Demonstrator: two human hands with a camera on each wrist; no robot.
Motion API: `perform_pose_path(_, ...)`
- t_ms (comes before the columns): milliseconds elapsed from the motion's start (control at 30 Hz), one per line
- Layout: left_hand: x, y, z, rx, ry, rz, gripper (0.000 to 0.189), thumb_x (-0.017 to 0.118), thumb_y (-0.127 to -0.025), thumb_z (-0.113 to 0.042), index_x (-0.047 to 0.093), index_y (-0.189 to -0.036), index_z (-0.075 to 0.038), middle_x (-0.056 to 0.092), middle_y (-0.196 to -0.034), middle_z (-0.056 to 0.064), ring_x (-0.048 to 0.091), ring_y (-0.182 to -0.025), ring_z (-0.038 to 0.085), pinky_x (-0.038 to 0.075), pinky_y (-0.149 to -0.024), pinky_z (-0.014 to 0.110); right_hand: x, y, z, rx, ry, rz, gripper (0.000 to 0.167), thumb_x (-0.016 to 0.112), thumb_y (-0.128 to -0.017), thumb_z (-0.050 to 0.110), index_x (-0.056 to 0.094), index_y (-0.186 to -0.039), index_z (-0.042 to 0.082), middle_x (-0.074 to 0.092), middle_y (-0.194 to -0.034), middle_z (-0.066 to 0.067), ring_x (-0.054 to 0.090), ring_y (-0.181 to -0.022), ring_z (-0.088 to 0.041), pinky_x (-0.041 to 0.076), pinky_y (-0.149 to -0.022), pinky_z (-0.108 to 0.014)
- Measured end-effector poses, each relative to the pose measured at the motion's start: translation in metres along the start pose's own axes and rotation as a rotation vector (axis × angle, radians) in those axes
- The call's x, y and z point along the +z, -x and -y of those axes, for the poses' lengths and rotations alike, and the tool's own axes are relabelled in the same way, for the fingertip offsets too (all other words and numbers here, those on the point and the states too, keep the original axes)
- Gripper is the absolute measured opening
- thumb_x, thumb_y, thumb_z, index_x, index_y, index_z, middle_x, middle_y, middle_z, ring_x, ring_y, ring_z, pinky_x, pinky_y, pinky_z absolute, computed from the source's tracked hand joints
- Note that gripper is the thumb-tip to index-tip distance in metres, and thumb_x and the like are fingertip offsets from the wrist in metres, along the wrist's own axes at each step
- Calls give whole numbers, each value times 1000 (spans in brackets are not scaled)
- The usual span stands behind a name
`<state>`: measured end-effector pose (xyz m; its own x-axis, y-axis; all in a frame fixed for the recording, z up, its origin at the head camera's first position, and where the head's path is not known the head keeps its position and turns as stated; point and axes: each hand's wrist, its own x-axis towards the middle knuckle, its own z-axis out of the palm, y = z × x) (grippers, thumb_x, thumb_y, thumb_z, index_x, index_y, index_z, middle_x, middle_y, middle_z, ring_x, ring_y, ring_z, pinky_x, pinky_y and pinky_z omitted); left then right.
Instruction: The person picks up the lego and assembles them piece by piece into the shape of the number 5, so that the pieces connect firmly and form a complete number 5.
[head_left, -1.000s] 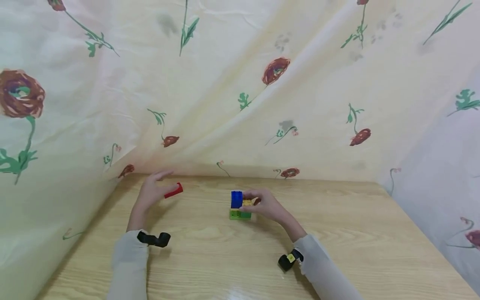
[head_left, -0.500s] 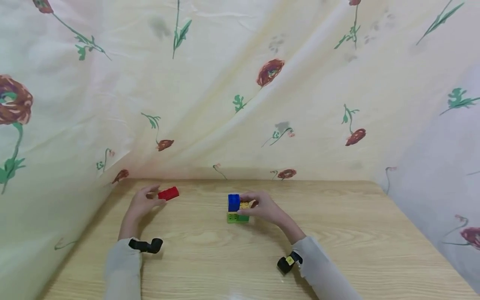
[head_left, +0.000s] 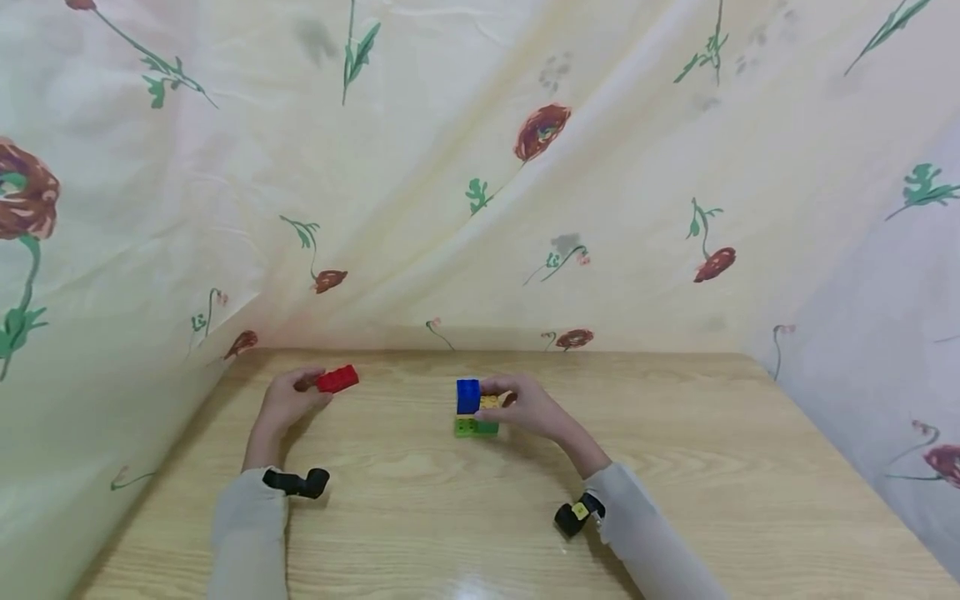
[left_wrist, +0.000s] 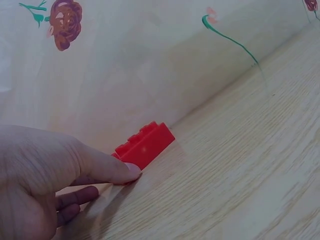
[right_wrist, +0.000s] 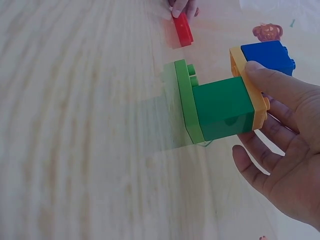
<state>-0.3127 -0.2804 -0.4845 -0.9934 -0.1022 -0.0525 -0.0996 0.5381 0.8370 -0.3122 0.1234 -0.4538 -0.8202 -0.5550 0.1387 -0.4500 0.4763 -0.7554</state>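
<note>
At the far left of the table, my left hand (head_left: 288,400) pinches the near end of a red toy brick (head_left: 337,379) between thumb and fingers. In the left wrist view the red brick (left_wrist: 147,150) lies on the wood with its studs up, the thumb along its side. My right hand (head_left: 528,406) holds a small stack of bricks in the middle of the table. The right wrist view shows its layers: a light green plate (right_wrist: 186,107) at the bottom, a dark green brick (right_wrist: 222,107), a yellow plate (right_wrist: 259,106), and a blue brick (right_wrist: 267,56) on top at one end.
The wooden table (head_left: 420,517) meets a floral cloth (head_left: 420,250) hanging at the back and both sides. Black wrist cameras sit on the left cuff (head_left: 247,517) and the right cuff (head_left: 618,492).
My left hand has turned and lowered a little, and the red brick, tilted before, now lies flat with its studs up. The right hand stays on the stack.
</note>
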Motion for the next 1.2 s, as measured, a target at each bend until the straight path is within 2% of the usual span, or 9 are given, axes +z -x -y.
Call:
perform_pose_path(400, -5, 5, 2, 38, -12, -47, 48, 74, -91, -7, 60, -134, 6, 61, -133, 31, 56, -119, 43, 43, -104, 54, 3, -1, 0, 4, -22, 10, 39, 79, -91, 23, 72, -126, 7, 73, -123, -10, 66, -112, -26, 54, -88, -33)
perform_pose_path(567, -9, 3, -9, 52, -18, -13, 50, 76, -93, -16, 61, -136, 3, 60, -136, 29, 54, -122, 42, 42, -107, 56, 2, -1, 2, -2, -18, 7, 40, 77, -92, 24, 71, -129, 8, 72, -126, -10, 65, -115, -27, 53, -90, -35)
perform_pose_path(633, -8, 3, -21, 75, -8, 10, 50, 76, -93, -20, 61, -136, 1, 60, -137, 26, 53, -124, 41, 43, -106, 55, 1, -1, 2, 0, -15, 7, 40, 77, -92, 24, 71, -129, 8, 72, -127, -11, 65, -116, -28, 53, -91, -36)
perform_pose_path(767, -1, 7, -56, 208, 7, 37, 50, 78, -91, -23, 65, -132, 0, 64, -134, 23, 54, -126, 41, 43, -103, 53, -2, 0, 3, 13, -2, 13, 41, 77, -92, 23, 70, -129, 7, 72, -127, -11, 65, -116, -29, 54, -91, -36)
perform_pose_path(867, 10, 12, -86, 307, 49, 67, 49, 81, -89, -24, 67, -131, -2, 67, -131, 21, 55, -127, 40, 41, -108, 55, -3, 0, 4, 16, 0, 14, 42, 77, -92, 24, 70, -129, 6, 72, -126, -11, 65, -115, -29, 54, -90, -33)
perform_pose_path(967, 26, 19, -111, 371, 102, 112, 49, 82, -87, -26, 68, -130, -8, 68, -129, 15, 57, -126, 37, 40, -112, 54, -3, -1, 3, 17, -5, 19, 41, 78, -91, 24, 71, -128, 7, 74, -122, -9, 66, -112, -29, 53, -88, -32)
perform_pose_path(1067, 45, 26, -128, 435, 165, 150, 47, 83, -87, -26, 70, -129, -12, 69, -129, 11, 60, -123, 34, 40, -113, 54, -3, 0, 3, 27, -10, 25, 40, 78, -91, 25, 72, -128, 9, 75, -121, -8, 66, -111, -27, 53, -87, -31)
perform_pose_path(1200, 69, 32, -139, 489, 267, 195, 42, 81, -89, -24, 70, -129, -15, 69, -130, 7, 60, -123, 29, 44, -111, 51, -2, 1, 2, 23, -8, 19, 42, 78, -91, 26, 71, -129, 9, 74, -123, -8, 67, -112, -27, 53, -87, -31)
